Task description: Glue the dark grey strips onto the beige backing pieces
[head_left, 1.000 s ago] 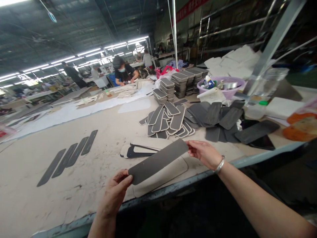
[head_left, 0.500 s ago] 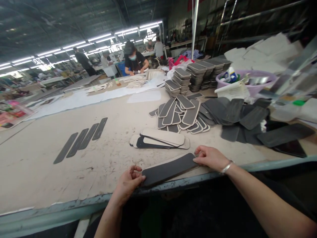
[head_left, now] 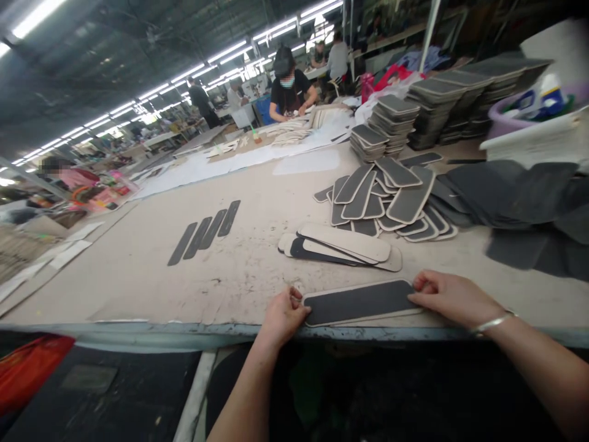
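Lying flat on the table (head_left: pixel 138 270) well to the left of the hands were four dark strips (head_left: pixel 205 231), side by side and slanted. Nearer the front edge, the left hand (head_left: pixel 283 314) rested on the table with its fingers curled, the fingertips pinching the left end of a dark pad (head_left: pixel 359 302). That pad lay flat on a pale backing piece (head_left: pixel 368 317), whose light rim showed around it, right at the near edge of the table. The right hand (head_left: pixel 453 298) pressed on the pad's right end, fingers bent and loosely closed over the corner, a silver bracelet (head_left: pixel 492 322) on its wrist. Whether either hand gripped under the pad or only pressed on it could not be told.

Just behind the pad lay a small fan of pale strips (head_left: pixel 343 247) with a dark one among them. Further back and to the right sat a spread heap of finished pads (head_left: pixel 391 199), grey faces with pale rims, and behind those several neat stacks (head_left: pixel 386 123). At the right edge lay loose dark sheets (head_left: pixel 515 196). Far across the table a person in a dark shirt (head_left: pixel 289 89) bent over work.
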`<action>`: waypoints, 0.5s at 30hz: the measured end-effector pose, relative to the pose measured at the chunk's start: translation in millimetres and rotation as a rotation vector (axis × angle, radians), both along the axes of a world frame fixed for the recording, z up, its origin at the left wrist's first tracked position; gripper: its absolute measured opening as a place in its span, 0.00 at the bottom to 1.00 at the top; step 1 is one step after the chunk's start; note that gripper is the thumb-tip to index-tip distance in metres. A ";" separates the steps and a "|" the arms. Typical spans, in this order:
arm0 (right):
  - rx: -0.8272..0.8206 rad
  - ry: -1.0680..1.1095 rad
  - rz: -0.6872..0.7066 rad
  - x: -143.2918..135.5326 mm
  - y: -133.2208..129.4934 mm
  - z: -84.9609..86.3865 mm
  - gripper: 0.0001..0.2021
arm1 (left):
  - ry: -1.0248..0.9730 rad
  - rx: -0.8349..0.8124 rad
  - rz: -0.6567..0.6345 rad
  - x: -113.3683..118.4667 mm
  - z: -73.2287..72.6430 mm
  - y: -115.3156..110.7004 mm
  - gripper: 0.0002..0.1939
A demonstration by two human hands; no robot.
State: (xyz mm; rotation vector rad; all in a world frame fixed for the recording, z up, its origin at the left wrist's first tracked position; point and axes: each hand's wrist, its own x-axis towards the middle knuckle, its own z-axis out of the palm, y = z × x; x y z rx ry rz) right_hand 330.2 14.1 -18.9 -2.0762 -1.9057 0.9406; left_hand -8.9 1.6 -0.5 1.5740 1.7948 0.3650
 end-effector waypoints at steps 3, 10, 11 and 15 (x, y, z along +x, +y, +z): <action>-0.011 -0.013 0.020 0.6 1.9 -2.4 0.11 | 0.033 0.021 -0.019 -0.3 -3.0 -0.9 0.10; 0.003 -0.047 0.017 -1.3 0.8 -2.9 0.11 | 0.041 0.058 -0.064 0.6 -9.5 -0.5 0.14; 0.000 -0.051 0.017 -1.8 0.6 -2.8 0.12 | 0.055 0.058 -0.068 0.9 -9.7 -0.2 0.13; 0.017 -0.055 0.017 -2.8 -0.7 -2.4 0.12 | 0.142 0.088 -0.077 3.7 -8.6 1.2 0.11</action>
